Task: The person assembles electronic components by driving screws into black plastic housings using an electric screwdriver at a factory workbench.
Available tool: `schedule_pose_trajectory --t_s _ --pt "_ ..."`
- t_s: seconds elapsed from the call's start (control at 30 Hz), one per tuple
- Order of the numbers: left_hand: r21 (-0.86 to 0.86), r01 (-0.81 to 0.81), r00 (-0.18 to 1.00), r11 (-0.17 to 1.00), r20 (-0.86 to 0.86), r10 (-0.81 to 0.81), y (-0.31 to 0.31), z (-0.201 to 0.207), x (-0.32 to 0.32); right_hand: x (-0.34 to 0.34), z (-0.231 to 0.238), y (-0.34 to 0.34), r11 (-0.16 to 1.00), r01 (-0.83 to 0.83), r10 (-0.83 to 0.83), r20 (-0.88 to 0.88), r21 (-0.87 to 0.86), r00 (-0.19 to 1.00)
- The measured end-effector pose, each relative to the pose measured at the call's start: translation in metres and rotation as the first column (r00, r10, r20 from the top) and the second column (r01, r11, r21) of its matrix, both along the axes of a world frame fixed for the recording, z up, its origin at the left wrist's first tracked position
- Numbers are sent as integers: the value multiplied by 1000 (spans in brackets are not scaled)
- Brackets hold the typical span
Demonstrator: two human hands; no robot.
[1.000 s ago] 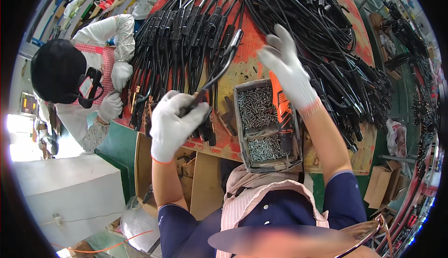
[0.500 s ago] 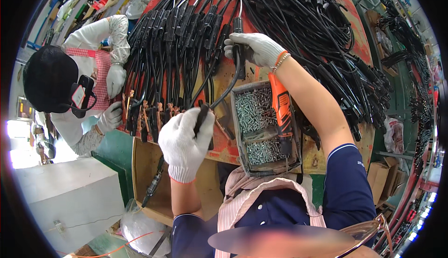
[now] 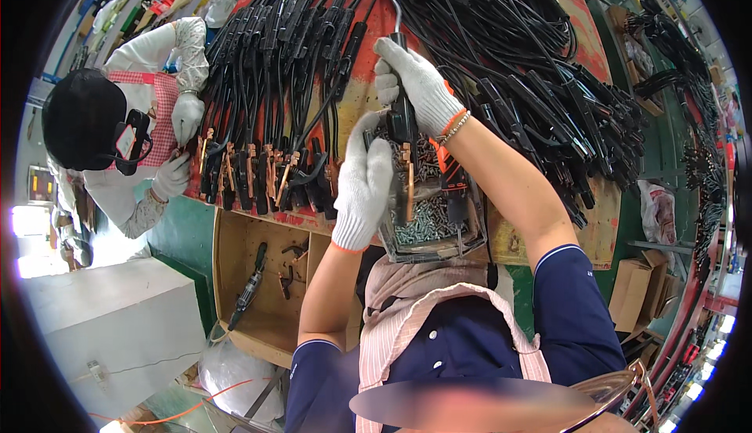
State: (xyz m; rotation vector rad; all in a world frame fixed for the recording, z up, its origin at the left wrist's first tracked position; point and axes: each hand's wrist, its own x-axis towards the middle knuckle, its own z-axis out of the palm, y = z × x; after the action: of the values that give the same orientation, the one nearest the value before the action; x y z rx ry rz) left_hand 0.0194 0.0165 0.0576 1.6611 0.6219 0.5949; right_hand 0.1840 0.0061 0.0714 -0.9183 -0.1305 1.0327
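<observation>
A black welding electrode holder (image 3: 402, 124) with copper-coloured jaws (image 3: 408, 171) hangs over the screw tray, its jaw end toward me. My right hand (image 3: 419, 84), in a white knit glove, is closed round the upper part of the handle, and a cable runs away from it. My left hand (image 3: 364, 186), also gloved, is beside the jaw end with its fingers stretched out; whether its fingertips touch the holder is unclear. Under the holder, the grey tray (image 3: 435, 254) contains many small screws (image 3: 427, 225). An orange-and-black power screwdriver (image 3: 453, 175) rests along the tray's right side, partly covered by my right wrist.
Rows of black holders with copper jaws (image 3: 270, 171) lie on the red-yellow table (image 3: 360, 104); black cables (image 3: 501, 26) heap at right. Below the table edge, a cardboard box (image 3: 270, 272) contains a black tool (image 3: 249, 288). At left works another gloved person (image 3: 145, 112).
My left hand has let go of the black cable end and moved right, beside the tray. The holder's copper jaws now point toward me above the screws. My right hand still grips it.
</observation>
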Motion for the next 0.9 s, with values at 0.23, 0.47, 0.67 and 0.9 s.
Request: schedule_pose_trajectory --t_s 0.23,0.47,0.67,0.9 --pt "-20 -80 966 997 246 83 4 1 23 -31 10 -21 995 -28 27 9 93 1000" --pt "273 -244 952 930 252 176 -13 7 26 -21 19 -29 999 0 1 -12 53 1000" --pt "163 -239 949 957 246 195 -16 19 27 -23 20 -33 991 55 -43 -94 124 995" --pt "29 -231 941 973 260 216 -24 15 38 -9 17 -34 984 -12 11 5 178 1000"
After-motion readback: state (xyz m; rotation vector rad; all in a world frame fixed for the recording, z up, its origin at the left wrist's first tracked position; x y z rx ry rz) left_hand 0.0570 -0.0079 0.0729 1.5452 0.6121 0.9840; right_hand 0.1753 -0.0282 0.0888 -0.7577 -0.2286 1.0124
